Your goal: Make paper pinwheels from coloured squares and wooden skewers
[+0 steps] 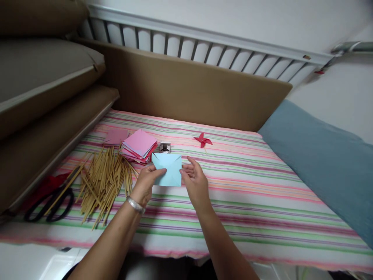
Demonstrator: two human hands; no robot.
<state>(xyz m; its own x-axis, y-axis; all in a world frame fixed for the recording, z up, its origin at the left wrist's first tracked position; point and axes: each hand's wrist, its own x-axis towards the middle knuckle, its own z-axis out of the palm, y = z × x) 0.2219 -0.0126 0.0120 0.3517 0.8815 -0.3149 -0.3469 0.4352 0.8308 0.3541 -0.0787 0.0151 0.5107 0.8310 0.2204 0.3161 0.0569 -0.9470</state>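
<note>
Over the striped cloth (250, 190), the left hand (145, 182) pinches a light-blue paper square (172, 172), its right edge at the right hand's (197, 182) thumb. Wooden sticks (101, 177) and a stack of coloured paper (140, 143) lie toward the cloth's left edge, scissors (69, 204) near its near-left corner, a red pinwheel (202, 139) toward the far edge.

The paper (171, 173) is pale blue, the cloth (247, 186) pink-and-green striped.
</note>
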